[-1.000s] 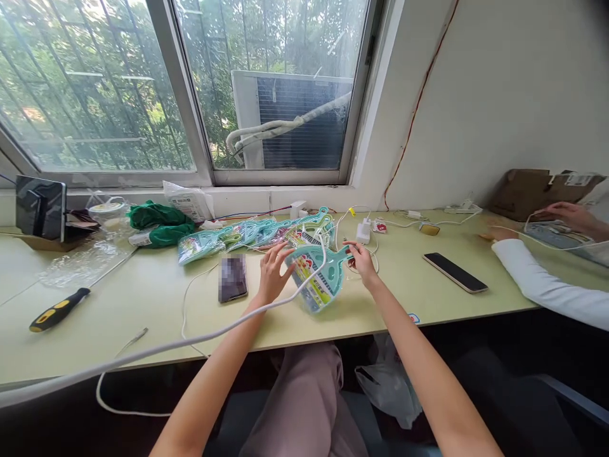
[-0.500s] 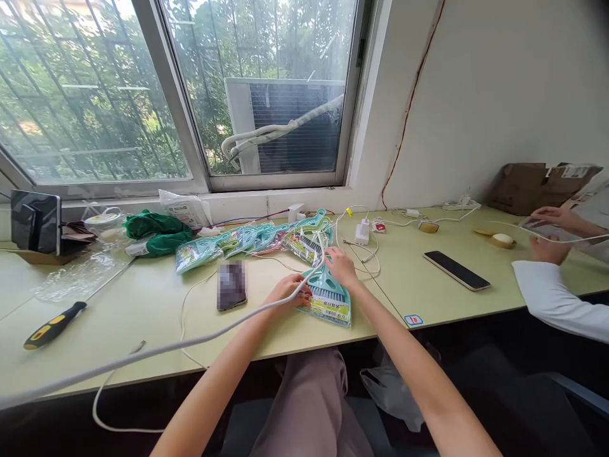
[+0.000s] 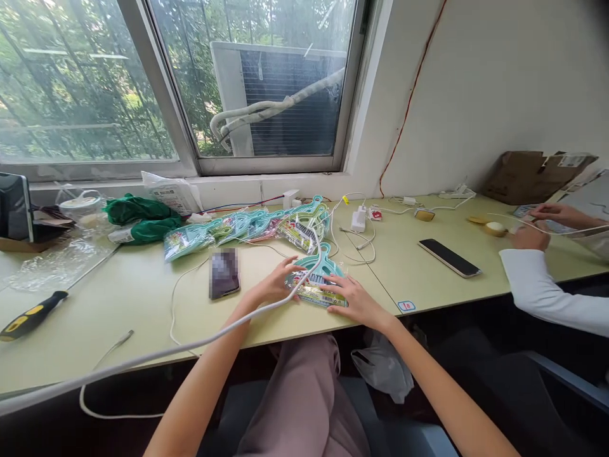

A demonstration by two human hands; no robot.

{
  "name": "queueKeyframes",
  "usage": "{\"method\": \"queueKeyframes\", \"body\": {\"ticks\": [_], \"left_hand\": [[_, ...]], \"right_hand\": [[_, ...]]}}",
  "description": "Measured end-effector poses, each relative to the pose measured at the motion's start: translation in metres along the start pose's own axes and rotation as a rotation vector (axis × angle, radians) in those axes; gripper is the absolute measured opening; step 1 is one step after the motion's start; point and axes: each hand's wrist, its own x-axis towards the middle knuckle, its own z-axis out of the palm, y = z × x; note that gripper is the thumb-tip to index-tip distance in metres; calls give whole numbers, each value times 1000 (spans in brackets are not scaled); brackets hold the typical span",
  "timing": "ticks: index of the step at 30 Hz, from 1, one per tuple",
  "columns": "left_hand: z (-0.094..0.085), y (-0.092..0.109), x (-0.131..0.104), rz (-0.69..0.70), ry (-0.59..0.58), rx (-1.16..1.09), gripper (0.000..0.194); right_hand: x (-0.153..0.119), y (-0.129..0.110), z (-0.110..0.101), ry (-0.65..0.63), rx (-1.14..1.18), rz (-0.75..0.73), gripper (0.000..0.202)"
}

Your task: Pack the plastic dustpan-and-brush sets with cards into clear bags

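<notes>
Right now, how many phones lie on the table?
2: one phone left of the packaged brush set, another phone to its right, toward the white sleeve. More could be hidden.

- Daylight streamed through a metal-framed window at upper left, its panes hazy and streaked.
- Green foliage crowded the view outside, behind dark bars.
- An air-conditioning unit stood beyond the right-hand pane, pale pipes bending across its dark grille.
- A white wall rose right of the window, greying toward the far side; a red wire ran down it toward the table.
- The pale yellow-green table stretched beneath the white sill, a thin seam crossing its top.
- Below, in deep shadow, stood a blue-grey chair; a lighter rail showed at right.
</notes>
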Motion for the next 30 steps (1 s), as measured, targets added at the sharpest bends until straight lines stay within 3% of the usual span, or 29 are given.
{"method": "queueKeyframes", "body": {"ticks": [2,5,10,13,16,21,30], "left_hand": [[-2,-4,0,-42,37,-48,67],[-4,-5,-1,-89,4,-85,53],[-3,-1,-3,-100,9,-38,55],[2,3,-2,-62,47,98,57],[10,10,3,12,70,183,43],[21,23,8,121,-31,157,36],[23,24,7,138,-48,261,38]], "right_hand": [[-2,0,1,35,23,26,47],[-5,-4,3,102,42,66,42],[-5,-18,4,238,20,192,25],[-1,-25,8,295,-11,270,20],[3,-27,16,330,-27,322,18],[10,-32,23,384,-81,384,23],[12,-38,31,379,-201,445,23]]}}
